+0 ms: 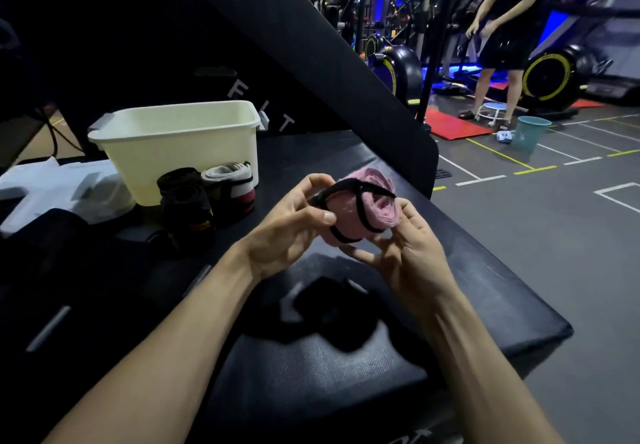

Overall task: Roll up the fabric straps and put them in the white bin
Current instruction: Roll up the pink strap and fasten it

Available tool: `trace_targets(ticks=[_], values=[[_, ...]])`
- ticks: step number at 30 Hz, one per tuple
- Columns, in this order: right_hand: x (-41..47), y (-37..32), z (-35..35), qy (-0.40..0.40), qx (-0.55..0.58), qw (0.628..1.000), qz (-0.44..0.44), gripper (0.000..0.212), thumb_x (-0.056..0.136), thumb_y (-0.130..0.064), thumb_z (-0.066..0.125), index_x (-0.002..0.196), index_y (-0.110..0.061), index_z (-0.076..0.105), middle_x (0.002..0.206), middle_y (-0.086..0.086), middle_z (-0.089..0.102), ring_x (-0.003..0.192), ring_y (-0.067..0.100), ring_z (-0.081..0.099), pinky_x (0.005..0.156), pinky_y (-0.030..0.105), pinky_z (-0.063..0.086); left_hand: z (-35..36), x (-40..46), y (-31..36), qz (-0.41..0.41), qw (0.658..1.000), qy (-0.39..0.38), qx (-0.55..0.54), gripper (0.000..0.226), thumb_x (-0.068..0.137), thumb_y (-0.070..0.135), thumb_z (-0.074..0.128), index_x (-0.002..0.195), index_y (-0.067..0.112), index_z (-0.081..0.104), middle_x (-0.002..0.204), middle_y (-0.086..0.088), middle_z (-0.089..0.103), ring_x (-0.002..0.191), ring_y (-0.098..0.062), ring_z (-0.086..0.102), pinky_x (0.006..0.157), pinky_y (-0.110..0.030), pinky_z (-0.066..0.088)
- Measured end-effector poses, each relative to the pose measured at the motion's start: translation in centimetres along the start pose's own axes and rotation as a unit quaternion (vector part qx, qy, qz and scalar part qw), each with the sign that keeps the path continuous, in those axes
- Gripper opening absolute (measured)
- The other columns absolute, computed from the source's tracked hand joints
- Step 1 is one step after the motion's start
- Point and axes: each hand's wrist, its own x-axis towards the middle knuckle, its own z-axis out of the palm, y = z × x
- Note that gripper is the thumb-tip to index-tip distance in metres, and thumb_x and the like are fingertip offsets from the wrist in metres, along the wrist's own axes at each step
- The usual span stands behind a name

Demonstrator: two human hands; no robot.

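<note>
Setting: a gym, seen from a camera on the person's head, looking down at a black padded desk [363, 367].
Strap in hand: a pink fabric strap wound into a fat roll [360, 215], held above the desk, with its black band crossing over the outside.
Left hand [287, 225]: fingers curled onto the left side of the pink roll, thumb and forefinger pinching the black band.
Right hand [412, 239]: fingers cupped under and against the roll's right end, clamped on it.
Progress on this strap: rolling looks finished or nearly so; the band appears to be the fastening step, and the roll is not yet in the bin.
White bin: a cream-white rectangular plastic bin [180, 142] stands at the back of the desk, well apart from the hands; its inside cannot be seen.
Other rolls: a black rolled strap [183, 197] and a white-and-red rolled strap [235, 184] sit on the desk touching the bin's front, outside it.
Still loose: a dark crumpled strap [329, 312] lies unrolled on the desk beneath the hands.
</note>
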Motion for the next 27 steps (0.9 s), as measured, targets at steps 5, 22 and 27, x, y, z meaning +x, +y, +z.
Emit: trace_targets(ticks=[5, 22, 27], values=[[0.1, -0.3, -0.8, 0.015, -0.076, 0.993, -0.09, 0.014, 0.1, -0.03, 0.052, 0.094, -0.017, 0.052, 0.106, 0.011, 0.063, 0.105, 0.027, 0.06, 0.086, 0.061, 0.058, -1.0, 0.0, 0.2, 0.053, 0.963, 0.04, 0.262, 0.046, 0.082, 0.009, 0.079, 0.126, 0.015, 0.065, 0.123, -0.006, 0.071, 0.111, -0.021, 0.065, 0.098, -0.04, 0.054], [0.3, 0.8, -3.0, 0.064, -0.505, 0.798, -0.323, 0.01, 0.098, -0.023, 0.058, 0.098, -0.014, 0.062, 0.103, -0.006, 0.063, 0.1, 0.017, 0.063, 0.09, 0.039, 0.052, 1.3, 0.0, 0.2, 0.225, 0.623, 0.061, 0.746, 0.025, 0.087, 0.042, 0.06, 0.087, 0.019, 0.071, 0.069, 0.001, 0.072, 0.062, -0.027, 0.068, 0.056, -0.039, 0.054], [0.0, 0.5, -2.8, 0.085, -0.525, 0.775, -0.34, 0.006, 0.1, -0.016, 0.061, 0.094, -0.015, 0.061, 0.088, -0.006, 0.066, 0.081, 0.011, 0.063, 0.074, 0.023, 0.049, 1.7, 0.0, -0.1, 0.264, 0.608, 0.07, 0.745, 0.028, 0.092, 0.034, 0.053, 0.078, 0.015, 0.066, 0.061, -0.001, 0.064, 0.053, -0.03, 0.059, 0.049, -0.038, 0.046]])
